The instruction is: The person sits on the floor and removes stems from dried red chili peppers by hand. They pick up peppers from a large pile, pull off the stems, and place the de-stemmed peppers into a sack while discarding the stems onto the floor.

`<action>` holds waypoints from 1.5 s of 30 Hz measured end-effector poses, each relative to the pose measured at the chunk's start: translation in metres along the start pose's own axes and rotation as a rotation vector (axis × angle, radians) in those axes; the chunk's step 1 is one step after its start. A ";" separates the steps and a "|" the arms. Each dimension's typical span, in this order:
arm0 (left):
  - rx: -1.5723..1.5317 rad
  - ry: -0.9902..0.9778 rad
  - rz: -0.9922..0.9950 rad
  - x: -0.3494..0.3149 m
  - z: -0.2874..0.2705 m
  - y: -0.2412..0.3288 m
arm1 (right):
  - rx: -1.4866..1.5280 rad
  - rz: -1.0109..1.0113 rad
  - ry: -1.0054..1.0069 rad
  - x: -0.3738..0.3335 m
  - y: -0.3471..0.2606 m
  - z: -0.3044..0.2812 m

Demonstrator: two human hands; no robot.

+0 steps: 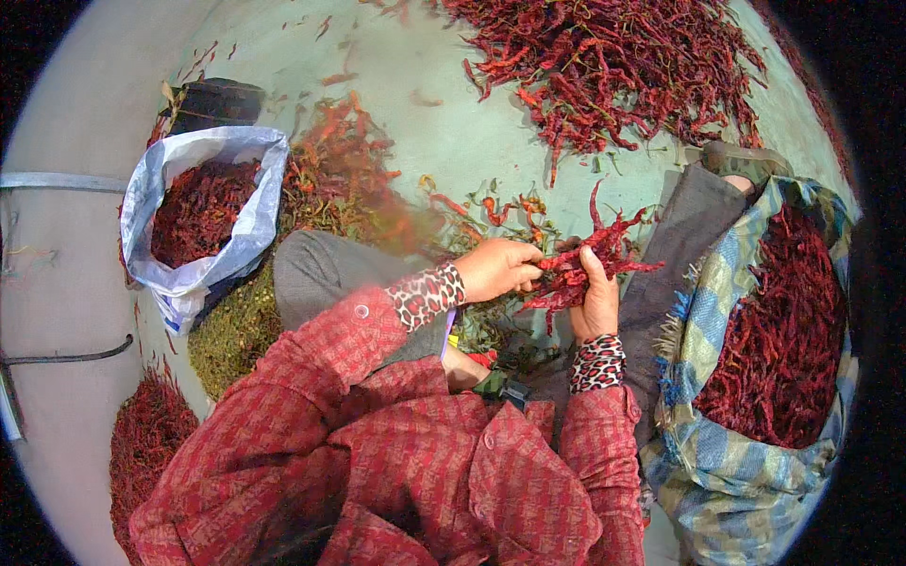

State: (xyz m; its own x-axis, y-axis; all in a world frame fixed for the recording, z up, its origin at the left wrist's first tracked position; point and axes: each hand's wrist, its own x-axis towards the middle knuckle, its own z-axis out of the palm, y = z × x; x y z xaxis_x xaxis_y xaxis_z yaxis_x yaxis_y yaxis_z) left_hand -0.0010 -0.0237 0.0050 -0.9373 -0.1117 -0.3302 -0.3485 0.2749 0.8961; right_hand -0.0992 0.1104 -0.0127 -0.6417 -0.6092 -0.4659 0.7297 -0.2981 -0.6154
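Observation:
A bunch of dried red chili peppers [604, 247] is held up between my two hands, above my lap. My right hand [598, 300] is closed round the bunch from below, its thumb lying on top. Against the bunch's left side, my left hand [500, 270] has its fingers bent in a pinch; whether a chili or a stem is between them I cannot make out. Loose chilies and green stem bits [500, 212] lie on the floor just beyond my hands.
A large chili heap [613, 71] lies at the far right. At my right stands a checked sack [689, 415] of chilies; at my left, a white bag [269, 179] of darker chilies. Beside my left knee are a stem pile [231, 344] and another reddish pile [146, 443].

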 end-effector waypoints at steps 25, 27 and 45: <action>1.076 0.287 -0.010 0.127 -0.100 -0.050 | -0.019 -0.064 0.072 0.017 -0.017 -0.009; 1.022 0.314 0.037 0.085 -0.113 -0.061 | -0.065 -0.074 0.088 0.015 -0.014 -0.004; 0.170 0.187 0.150 -0.023 -0.037 -0.008 | -0.296 0.028 -0.057 -0.025 0.026 0.029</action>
State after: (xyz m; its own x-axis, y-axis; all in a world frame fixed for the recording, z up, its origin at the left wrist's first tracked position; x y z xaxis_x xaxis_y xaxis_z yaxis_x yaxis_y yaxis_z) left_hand 0.0235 -0.0584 0.0157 -0.9660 -0.2270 -0.1235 -0.2174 0.4558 0.8631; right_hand -0.0573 0.0969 0.0015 -0.6017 -0.6571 -0.4541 0.6412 -0.0583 -0.7652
